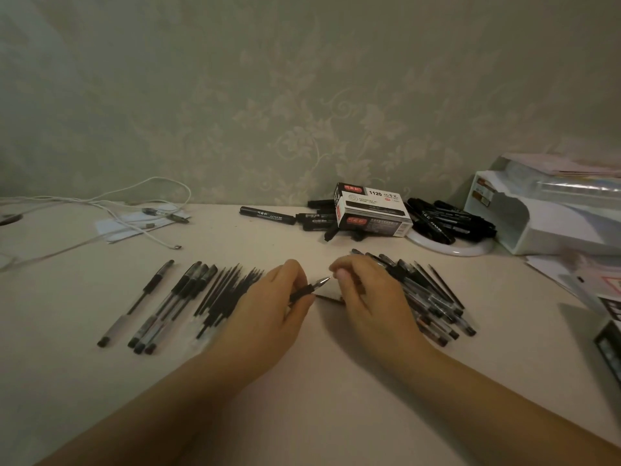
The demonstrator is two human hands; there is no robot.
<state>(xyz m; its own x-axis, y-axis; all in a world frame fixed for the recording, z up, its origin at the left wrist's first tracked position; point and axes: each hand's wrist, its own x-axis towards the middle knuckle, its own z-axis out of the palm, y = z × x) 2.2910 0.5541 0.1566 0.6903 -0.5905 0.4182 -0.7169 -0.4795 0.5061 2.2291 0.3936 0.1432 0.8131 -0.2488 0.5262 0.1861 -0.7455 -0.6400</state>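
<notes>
The left hand (268,304) grips the pen (309,289) low over the table (319,381), its long axis slanting far-right, tip just beside the nearer right hand (369,294), whose curled fingers may hold something; I cannot tell.

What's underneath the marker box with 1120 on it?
Black markers poke out from under the box on its left and front. More lie at its right on a white round base. Whatever sits beneath its middle is covered.
</notes>
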